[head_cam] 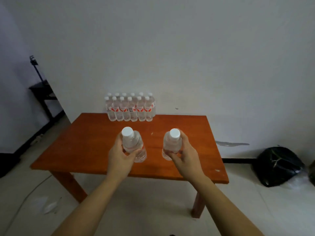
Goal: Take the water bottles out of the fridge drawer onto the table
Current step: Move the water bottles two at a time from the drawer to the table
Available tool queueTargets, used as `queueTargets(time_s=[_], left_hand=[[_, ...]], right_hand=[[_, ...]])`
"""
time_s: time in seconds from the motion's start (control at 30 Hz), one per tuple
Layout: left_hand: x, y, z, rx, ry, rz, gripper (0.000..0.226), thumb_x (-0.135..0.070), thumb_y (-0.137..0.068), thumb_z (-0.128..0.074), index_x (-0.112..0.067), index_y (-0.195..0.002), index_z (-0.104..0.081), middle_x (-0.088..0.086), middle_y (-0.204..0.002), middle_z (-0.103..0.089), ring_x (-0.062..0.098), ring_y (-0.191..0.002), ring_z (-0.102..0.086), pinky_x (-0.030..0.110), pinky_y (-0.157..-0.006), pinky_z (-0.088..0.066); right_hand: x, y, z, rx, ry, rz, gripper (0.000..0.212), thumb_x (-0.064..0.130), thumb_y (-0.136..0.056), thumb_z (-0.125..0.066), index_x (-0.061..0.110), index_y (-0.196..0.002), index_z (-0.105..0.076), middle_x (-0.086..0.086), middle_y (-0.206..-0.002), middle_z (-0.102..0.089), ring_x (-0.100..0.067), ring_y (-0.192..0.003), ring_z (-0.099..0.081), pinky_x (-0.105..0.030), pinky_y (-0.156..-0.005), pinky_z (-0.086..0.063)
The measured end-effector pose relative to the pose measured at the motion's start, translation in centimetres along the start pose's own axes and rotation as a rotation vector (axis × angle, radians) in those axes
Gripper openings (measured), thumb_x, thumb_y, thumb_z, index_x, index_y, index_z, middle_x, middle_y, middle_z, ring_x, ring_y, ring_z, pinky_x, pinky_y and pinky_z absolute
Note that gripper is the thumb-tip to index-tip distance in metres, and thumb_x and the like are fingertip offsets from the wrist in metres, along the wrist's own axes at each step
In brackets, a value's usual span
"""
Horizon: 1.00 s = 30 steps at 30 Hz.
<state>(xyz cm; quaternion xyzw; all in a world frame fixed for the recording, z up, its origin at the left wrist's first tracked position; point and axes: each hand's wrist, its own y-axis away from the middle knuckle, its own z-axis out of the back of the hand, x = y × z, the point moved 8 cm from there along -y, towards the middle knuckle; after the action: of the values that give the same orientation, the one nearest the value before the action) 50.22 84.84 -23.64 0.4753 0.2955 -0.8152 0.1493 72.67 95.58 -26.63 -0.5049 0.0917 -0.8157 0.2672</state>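
Now one water bottle [132,142] is gripped by the left hand [121,154] and a second bottle [171,143] by the right hand [185,153], with fingers curled round each. Both are held nearly upright over the middle of the orange worktop [85,147]. At its far edge a group of bottles [130,108] is stood in two rows.

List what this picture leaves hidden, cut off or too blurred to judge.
Head view:
1. Fridge drawer: outside the frame.
2. Labels on the standing bottles: small, blurred.
3. Whether the left bottle and right bottle touch the table: seen from above, left hand and right hand partly cover bases.
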Motion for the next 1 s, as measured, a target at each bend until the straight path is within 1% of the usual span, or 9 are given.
queueTargets(time_s=[0.17,0.27,0.33,0.43,0.57,0.7,0.87,0.93,1.0], left_hand=[[3.2,-9.5,-1.1,-0.009,-0.043,0.021,0.077,-0.023,-0.074,-0.086,-0.038,-0.137,-0.043,-0.019,-0.123,-0.058,0.008,-0.119,-0.056,0.034,-0.098,-0.052],[4.9,-14.9,-0.6,-0.033,-0.068,0.026,0.079,-0.024,-0.074,-0.086,-0.041,-0.137,-0.041,-0.029,-0.12,-0.056,-0.001,-0.114,-0.056,0.023,-0.093,-0.05],[6.3,-17.8,0.2,-0.064,-0.084,0.039,0.078,-0.024,-0.075,-0.085,-0.037,-0.138,-0.042,-0.027,-0.119,-0.055,-0.005,-0.111,-0.056,0.015,-0.089,-0.048],[8.3,-21.5,1.8,-0.113,-0.124,0.048,0.077,-0.021,-0.076,-0.084,-0.035,-0.138,-0.04,-0.029,-0.118,-0.053,-0.013,-0.108,-0.055,0.009,-0.082,-0.046],[13.0,-27.0,3.8,-0.145,-0.149,0.078,0.078,-0.02,-0.077,-0.083,-0.023,-0.143,-0.042,-0.015,-0.127,-0.053,0.006,-0.115,-0.054,0.022,-0.089,-0.048],[19.2,-33.1,4.8,-0.134,-0.17,0.109,0.079,-0.024,-0.076,-0.084,-0.025,-0.143,-0.041,-0.013,-0.129,-0.053,0.005,-0.112,-0.054,0.025,-0.091,-0.049],[28.1,-40.7,5.8,-0.015,-0.129,0.141,0.073,-0.029,-0.077,-0.083,-0.053,-0.128,-0.036,-0.038,-0.113,-0.052,-0.021,-0.103,-0.052,0.006,-0.076,-0.045],[31.7,-43.5,6.1,0.057,-0.116,0.174,0.067,-0.028,-0.077,-0.084,-0.049,-0.126,-0.043,-0.031,-0.12,-0.056,-0.012,-0.11,-0.055,0.018,-0.088,-0.049],[35.0,-45.9,6.5,0.112,-0.117,0.189,0.067,-0.026,-0.076,-0.085,-0.035,-0.132,-0.05,-0.015,-0.129,-0.058,0.005,-0.117,-0.057,0.033,-0.095,-0.051]], right_hand=[[-3.2,-10.8,-5.2,0.049,-0.012,0.038,0.086,0.036,-0.084,-0.078,0.051,-0.148,-0.022,0.016,-0.144,-0.051,-0.009,-0.128,-0.052,-0.032,-0.099,-0.052],[-3.7,-16.9,-8.1,0.098,-0.037,0.076,0.086,0.037,-0.085,-0.077,0.057,-0.145,-0.02,0.015,-0.144,-0.052,-0.011,-0.127,-0.053,-0.029,-0.097,-0.051],[-4.2,-20.5,-10.4,0.133,-0.043,0.076,0.083,0.036,-0.085,-0.078,0.052,-0.146,-0.024,0.012,-0.143,-0.053,-0.013,-0.127,-0.054,-0.031,-0.098,-0.052],[-4.3,-24.2,-14.2,0.199,-0.042,0.07,0.083,0.035,-0.084,-0.078,0.044,-0.148,-0.025,0.009,-0.143,-0.054,-0.015,-0.128,-0.054,-0.022,-0.095,-0.048],[-4.8,-28.8,-20.2,0.27,-0.023,0.08,0.084,0.035,-0.084,-0.079,0.039,-0.149,-0.025,0.005,-0.144,-0.054,-0.02,-0.129,-0.055,-0.035,-0.099,-0.052],[-5.7,-32.6,-26.6,0.277,-0.016,0.057,0.083,0.035,-0.084,-0.078,0.04,-0.148,-0.026,0.008,-0.146,-0.051,-0.017,-0.13,-0.053,-0.04,-0.101,-0.052],[-7.6,-37.4,-35.4,0.28,0.003,-0.07,0.079,0.035,-0.082,-0.08,0.048,-0.142,-0.03,0.019,-0.143,-0.051,-0.009,-0.132,-0.05,-0.038,-0.105,-0.047],[-7.9,-38.9,-38.9,0.283,0.028,-0.13,0.08,0.033,-0.082,-0.081,0.059,-0.135,-0.027,0.029,-0.138,-0.05,0.0,-0.127,-0.048,-0.03,-0.103,-0.046],[-8.4,-40.1,-42.4,0.317,0.062,-0.195,0.081,0.032,-0.082,-0.081,0.053,-0.138,-0.028,0.018,-0.14,-0.054,-0.007,-0.126,-0.053,-0.035,-0.103,-0.049]])
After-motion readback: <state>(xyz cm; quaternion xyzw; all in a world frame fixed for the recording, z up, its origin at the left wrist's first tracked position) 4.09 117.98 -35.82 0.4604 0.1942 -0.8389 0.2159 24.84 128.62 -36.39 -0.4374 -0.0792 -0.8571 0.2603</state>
